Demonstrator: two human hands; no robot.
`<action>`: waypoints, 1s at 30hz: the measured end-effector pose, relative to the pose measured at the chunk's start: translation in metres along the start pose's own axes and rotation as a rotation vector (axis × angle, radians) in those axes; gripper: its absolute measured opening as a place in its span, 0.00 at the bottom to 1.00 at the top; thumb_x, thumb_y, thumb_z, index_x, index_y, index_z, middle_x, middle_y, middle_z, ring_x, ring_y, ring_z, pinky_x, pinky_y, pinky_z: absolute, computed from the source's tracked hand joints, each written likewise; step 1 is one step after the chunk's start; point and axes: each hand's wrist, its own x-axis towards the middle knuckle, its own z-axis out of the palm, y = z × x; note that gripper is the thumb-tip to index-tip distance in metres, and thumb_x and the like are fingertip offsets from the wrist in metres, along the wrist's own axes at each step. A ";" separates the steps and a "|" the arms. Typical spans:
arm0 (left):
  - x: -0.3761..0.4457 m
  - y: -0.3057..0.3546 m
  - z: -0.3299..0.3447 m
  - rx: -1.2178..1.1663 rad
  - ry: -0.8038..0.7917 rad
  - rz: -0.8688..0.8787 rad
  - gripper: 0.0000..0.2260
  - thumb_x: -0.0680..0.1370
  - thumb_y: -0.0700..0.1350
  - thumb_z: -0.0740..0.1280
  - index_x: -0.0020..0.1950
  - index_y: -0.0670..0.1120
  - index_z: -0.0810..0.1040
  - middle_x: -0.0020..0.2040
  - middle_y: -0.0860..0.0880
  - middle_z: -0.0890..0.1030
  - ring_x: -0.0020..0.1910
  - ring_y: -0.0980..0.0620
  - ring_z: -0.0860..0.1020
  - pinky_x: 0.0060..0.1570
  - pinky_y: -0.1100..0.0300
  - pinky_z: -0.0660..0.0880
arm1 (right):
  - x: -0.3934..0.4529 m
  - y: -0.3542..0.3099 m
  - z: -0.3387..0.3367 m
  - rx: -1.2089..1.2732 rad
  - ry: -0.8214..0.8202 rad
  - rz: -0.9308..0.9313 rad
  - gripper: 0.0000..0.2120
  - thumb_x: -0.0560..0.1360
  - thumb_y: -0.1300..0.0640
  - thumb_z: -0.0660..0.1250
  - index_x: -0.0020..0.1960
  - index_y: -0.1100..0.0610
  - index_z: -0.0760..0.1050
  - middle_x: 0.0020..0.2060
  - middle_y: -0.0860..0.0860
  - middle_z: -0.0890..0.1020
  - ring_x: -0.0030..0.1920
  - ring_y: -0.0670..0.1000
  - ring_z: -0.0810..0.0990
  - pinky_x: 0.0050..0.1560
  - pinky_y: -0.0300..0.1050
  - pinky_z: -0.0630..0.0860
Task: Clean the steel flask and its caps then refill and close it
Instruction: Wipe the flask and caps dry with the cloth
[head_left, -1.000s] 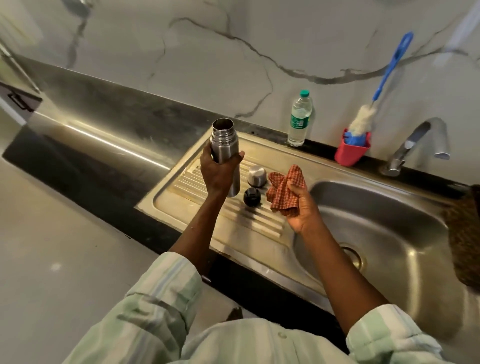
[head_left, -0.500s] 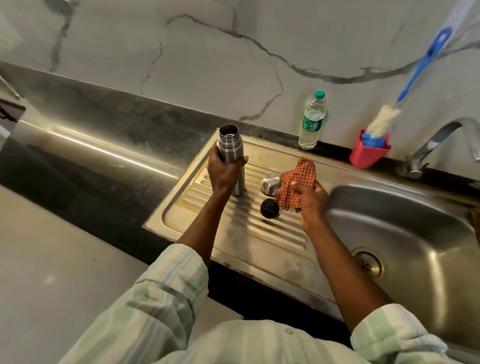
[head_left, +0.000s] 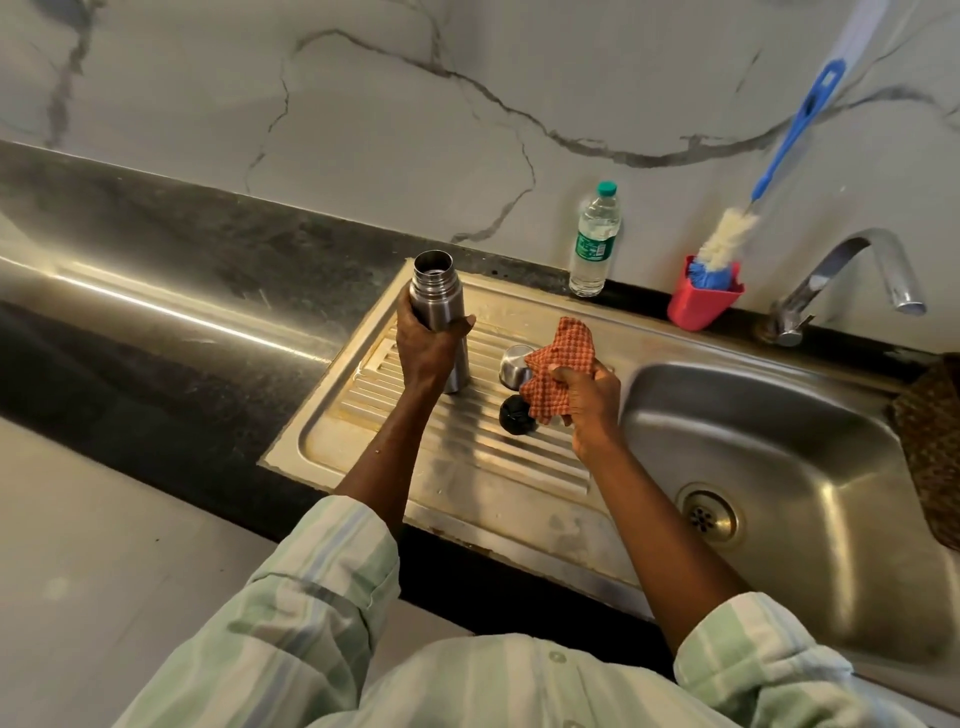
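Head view, all places given relative to the sink drainboard (head_left: 467, 467):

- The steel flask (head_left: 439, 317) stands upright on the drainboard's ribbed area, near its far-left corner. The mouth is open; no cap is fitted. Upright placement likely keeps the opening accessible for refilling.
- The left hand (head_left: 426, 348) wraps the flask body, its grip pressed around the lower half. This probably steadies the flask on the ribs.
- The steel cap (head_left: 511, 364) sits on the ribs to the right of the flask, partly covered by the cloth. The black inner cap (head_left: 514, 415) lies just nearer the person. Both are apart from the flask, so closing is not yet done.
- The right hand (head_left: 589, 400) pinches the bunched red checked cloth (head_left: 561, 364) over the drainboard's right end, touching or just above the steel cap; which cannot be told. Judged purpose: wiping the caps.
- The water bottle (head_left: 595, 244) stands behind the drainboard on the dark tabletop (head_left: 208, 291), capped, probably the refill source.
- The brush (head_left: 727, 239) rests in a red cup (head_left: 701, 304) further right, unused.
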 end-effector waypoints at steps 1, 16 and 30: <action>0.000 -0.001 0.000 -0.002 -0.003 -0.003 0.38 0.68 0.40 0.79 0.74 0.46 0.64 0.67 0.45 0.75 0.63 0.47 0.76 0.61 0.51 0.76 | -0.001 0.000 0.000 0.000 -0.003 0.003 0.08 0.72 0.65 0.69 0.43 0.52 0.77 0.41 0.52 0.82 0.43 0.53 0.81 0.35 0.42 0.76; -0.098 -0.041 0.037 0.469 -0.338 0.173 0.33 0.70 0.53 0.78 0.69 0.42 0.70 0.65 0.41 0.72 0.65 0.43 0.70 0.65 0.45 0.70 | 0.004 0.006 -0.030 0.200 0.171 0.062 0.10 0.70 0.64 0.71 0.51 0.56 0.78 0.40 0.52 0.83 0.38 0.53 0.81 0.26 0.40 0.72; -0.149 -0.012 0.094 -0.027 -0.443 -0.179 0.23 0.67 0.41 0.79 0.59 0.47 0.77 0.53 0.48 0.83 0.55 0.49 0.81 0.54 0.57 0.78 | -0.004 0.001 -0.135 0.313 0.175 0.053 0.09 0.75 0.64 0.68 0.54 0.54 0.78 0.40 0.49 0.84 0.37 0.48 0.83 0.30 0.37 0.76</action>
